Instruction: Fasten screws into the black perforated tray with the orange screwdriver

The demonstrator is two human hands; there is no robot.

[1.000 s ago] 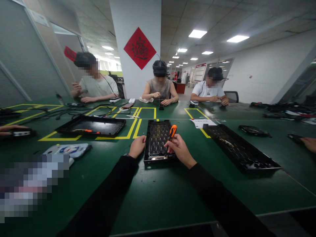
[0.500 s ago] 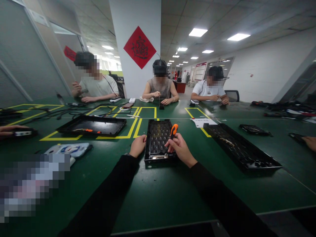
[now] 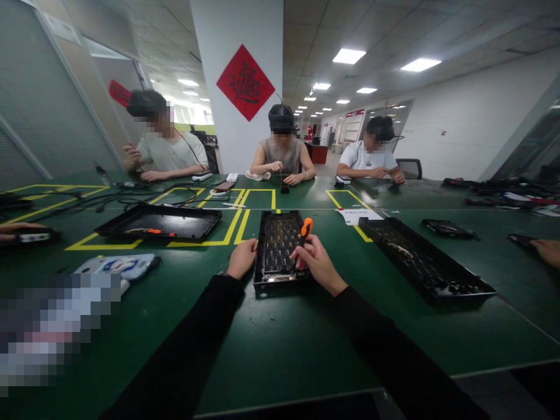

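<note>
View shifted slightly, black casing [image 3: 277, 248] between hands [image 3: 242, 259], orange tool [image 3: 307, 227] in right.

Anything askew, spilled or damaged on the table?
No spill or obvious damage shows. Slightly odd: the left black tray overlaps the yellow tape rather than sitting inside it. Details inside the central casing are too small to judge.

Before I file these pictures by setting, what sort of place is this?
Probably an office used as a workroom: ceiling lights, a table marked with yellow tape, and an orange-handled tool in the right hand.
</note>
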